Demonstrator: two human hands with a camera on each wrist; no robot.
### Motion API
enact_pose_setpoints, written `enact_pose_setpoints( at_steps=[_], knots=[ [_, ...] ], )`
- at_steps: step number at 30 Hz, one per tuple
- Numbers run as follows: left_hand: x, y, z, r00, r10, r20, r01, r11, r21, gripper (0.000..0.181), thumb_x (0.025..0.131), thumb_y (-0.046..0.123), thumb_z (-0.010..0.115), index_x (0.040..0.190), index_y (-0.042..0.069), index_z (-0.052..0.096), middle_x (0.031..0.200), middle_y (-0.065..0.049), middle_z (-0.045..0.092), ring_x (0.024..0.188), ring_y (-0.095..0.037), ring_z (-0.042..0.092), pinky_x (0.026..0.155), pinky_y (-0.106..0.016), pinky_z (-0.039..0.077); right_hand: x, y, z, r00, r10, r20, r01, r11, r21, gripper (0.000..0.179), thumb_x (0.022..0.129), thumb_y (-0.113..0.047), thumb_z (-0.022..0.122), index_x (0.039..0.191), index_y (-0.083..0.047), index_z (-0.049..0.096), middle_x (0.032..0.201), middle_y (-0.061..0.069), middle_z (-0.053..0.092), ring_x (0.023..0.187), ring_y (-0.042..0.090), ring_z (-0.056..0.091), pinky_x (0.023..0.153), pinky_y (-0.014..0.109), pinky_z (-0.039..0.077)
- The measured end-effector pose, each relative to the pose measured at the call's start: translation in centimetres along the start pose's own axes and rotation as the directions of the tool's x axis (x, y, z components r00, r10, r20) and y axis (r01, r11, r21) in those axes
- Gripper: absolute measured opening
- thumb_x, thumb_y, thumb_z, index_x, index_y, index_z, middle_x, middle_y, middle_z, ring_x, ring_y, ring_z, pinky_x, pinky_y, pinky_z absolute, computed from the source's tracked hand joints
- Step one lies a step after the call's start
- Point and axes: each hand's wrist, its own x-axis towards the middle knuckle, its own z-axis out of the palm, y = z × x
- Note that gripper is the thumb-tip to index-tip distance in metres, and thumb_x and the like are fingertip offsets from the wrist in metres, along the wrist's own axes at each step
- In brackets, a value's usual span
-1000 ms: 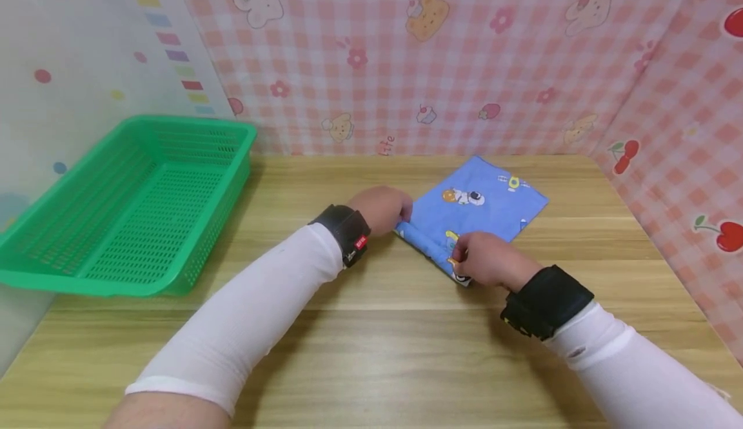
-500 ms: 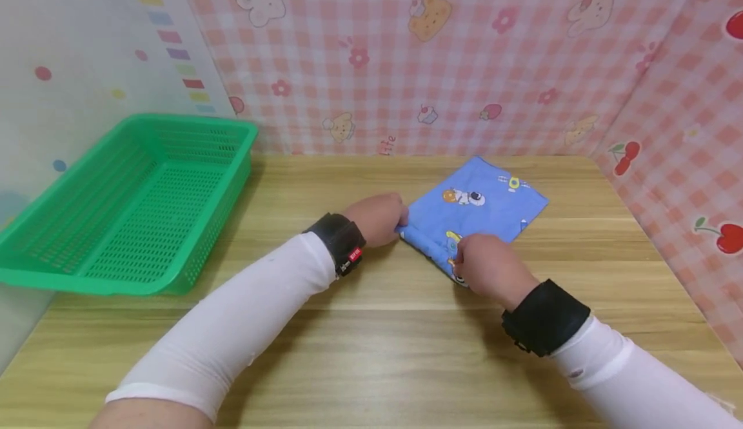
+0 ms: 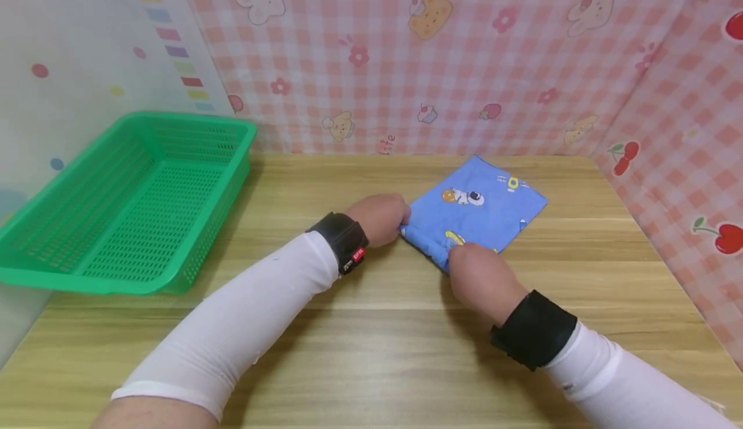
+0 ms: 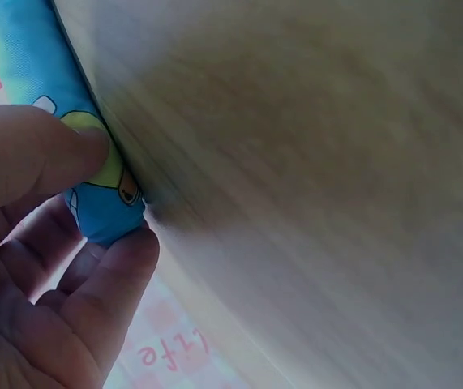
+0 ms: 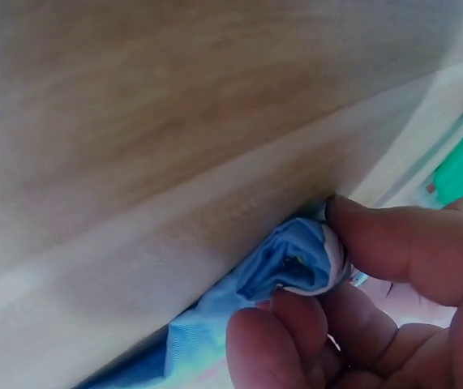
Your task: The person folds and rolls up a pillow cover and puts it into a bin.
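Note:
A blue cloth with astronaut prints lies flat on the table, its near-left edge rolled into a narrow tube. My left hand pinches the left end of that roll; in the left wrist view the thumb lies across the roll and the fingertips meet its end. At the other end my right hand holds the roll between thumb and fingers. The right wrist view looks into the spiralled open end of the roll, fingertips right at its rim. In the head view both sets of fingertips are mostly hidden.
A green plastic basket with slotted walls stands at the left of the wooden table. Behind it rises a pink checked wall covering with cartoon animals, and a similar covering borders the right side.
The left hand has shifted slightly down along with its end of the roll. My right hand has turned and moved a little toward me, now covering the roll's right end.

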Motion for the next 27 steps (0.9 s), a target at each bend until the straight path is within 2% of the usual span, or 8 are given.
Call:
enact_pose_setpoints(
  at_steps=[3,6,10,13,18,24,27],
  knots=[
    [0.0,-0.1,-0.2,1.000,0.010,0.002,-0.010,1.000,-0.027,0.018,0.097,0.004,0.064,0.108,0.011,0.077,0.115,-0.004,0.073,0.106,-0.021,0.069,0.099,-0.035,0.056,0.3,0.4,-0.2,0.998,0.031,0.053,-0.033,0.999,0.034,0.004,0.094,0.001,0.063,0.090,0.002,0.064,0.075,0.008,0.060,0.066,0.020,0.056,0.062,0.038,0.056],
    [0.0,-0.3,-0.3,1.000,0.010,0.003,-0.010,0.999,-0.054,0.016,0.098,0.005,0.065,0.103,0.013,0.077,0.112,-0.002,0.075,0.102,-0.019,0.069,0.097,-0.034,0.056,0.7,0.8,-0.5,0.991,0.067,0.115,-0.077,0.994,0.081,0.005,0.093,-0.002,0.064,0.089,-0.001,0.063,0.075,0.006,0.058,0.068,0.020,0.054,0.062,0.035,0.052],
    [0.2,-0.4,-0.2,1.000,0.001,0.021,0.001,0.997,-0.080,0.015,0.101,0.009,0.063,0.101,0.015,0.077,0.106,0.001,0.075,0.096,-0.016,0.068,0.095,-0.033,0.056,1.1,1.7,-0.9,0.982,0.069,0.178,-0.096,0.984,0.149,0.012,0.095,-0.006,0.063,0.084,-0.005,0.061,0.072,0.005,0.055,0.068,0.020,0.052,0.062,0.031,0.045],
    [0.3,-0.3,-0.3,0.999,-0.004,0.042,0.008,0.996,-0.094,0.019,0.103,0.010,0.060,0.105,0.015,0.078,0.107,0.001,0.076,0.098,-0.016,0.068,0.097,-0.033,0.056,1.4,2.4,-1.2,0.973,0.052,0.225,-0.098,0.976,0.196,0.011,0.097,-0.009,0.064,0.088,-0.002,0.065,0.075,0.005,0.058,0.071,0.020,0.055,0.064,0.032,0.046],
    [0.6,-0.2,-0.4,0.997,-0.018,0.080,0.028,0.991,-0.133,0.023,0.105,0.011,0.058,0.115,0.013,0.078,0.118,-0.002,0.076,0.109,-0.019,0.069,0.104,-0.035,0.055,1.8,3.4,-1.6,0.947,0.077,0.311,-0.160,0.955,0.249,0.018,0.098,-0.015,0.068,0.107,0.001,0.070,0.095,0.010,0.069,0.084,0.022,0.062,0.077,0.039,0.055],
    [1.2,-0.3,-0.3,0.996,-0.023,0.090,0.035,0.990,-0.139,0.029,0.107,0.013,0.054,0.127,0.011,0.075,0.131,-0.009,0.068,0.123,-0.024,0.064,0.111,-0.038,0.051,2.2,4.1,-1.6,0.937,0.083,0.340,-0.183,0.944,0.276,0.013,0.097,-0.016,0.070,0.101,-0.003,0.069,0.089,0.007,0.067,0.081,0.021,0.059,0.071,0.033,0.049],
    [1.4,-0.4,-0.4,0.995,-0.024,0.093,0.038,0.988,-0.149,0.030,0.107,0.013,0.055,0.130,0.010,0.074,0.134,-0.011,0.066,0.127,-0.026,0.062,0.114,-0.039,0.049,2.3,4.6,-1.6,0.933,0.079,0.351,-0.201,0.923,0.328,0.011,0.097,-0.015,0.070,0.097,-0.005,0.068,0.086,0.006,0.064,0.078,0.020,0.058,0.067,0.030,0.046]
  ],
)
